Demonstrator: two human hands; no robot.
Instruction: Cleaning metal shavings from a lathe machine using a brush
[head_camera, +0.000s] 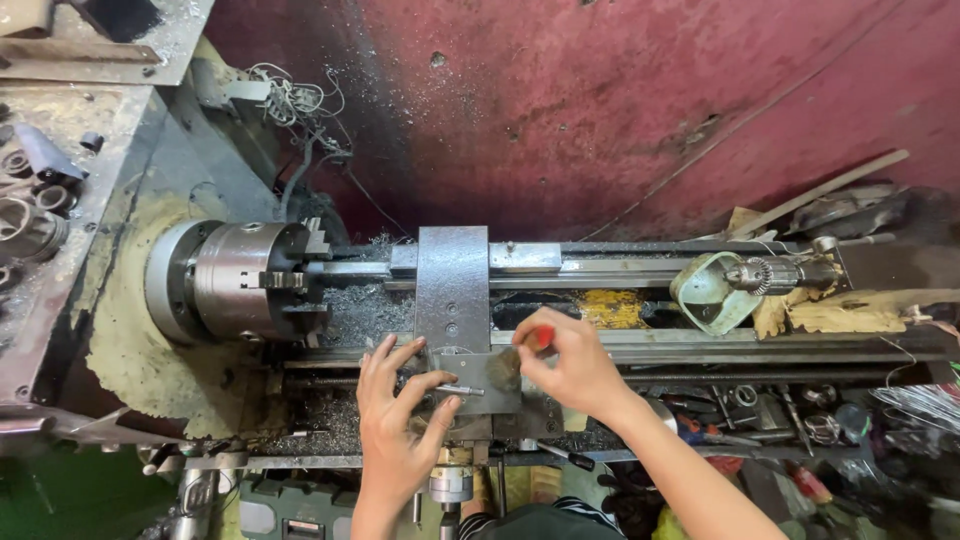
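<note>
Wall: dark red, scuffed and speckled, filling the upper part of the view behind the machine.
Lathe: a grey metal lathe lying across the middle from left to right, its bed rails strewn with metal shavings.
Chuck: a round steel chuck with stepped jaws at the left end of the lathe, facing right, well apart from both hands.
Carriage: a grey upright slab sitting across the rails at mid-frame, just above the hands.
Tailstock: at the right end of the bed, pale green body with a small drill chuck pointing left.
Clutter: loose tools and metal parts piled in the tray below the right end of the rails.
Left hand: fingers spread and released, fingertips resting on the small block at the front of the carriage; it grasps nothing.
Right hand: fingers pinched around a small red-handled tool, held just right of the block.
Metal block: a small grey block at the front of the carriage, between the 2 hands, with a thin pin lying across it.
Red-handled tool: only its red end shows between thumb and fingers; its tip is hidden by the hand.
</note>
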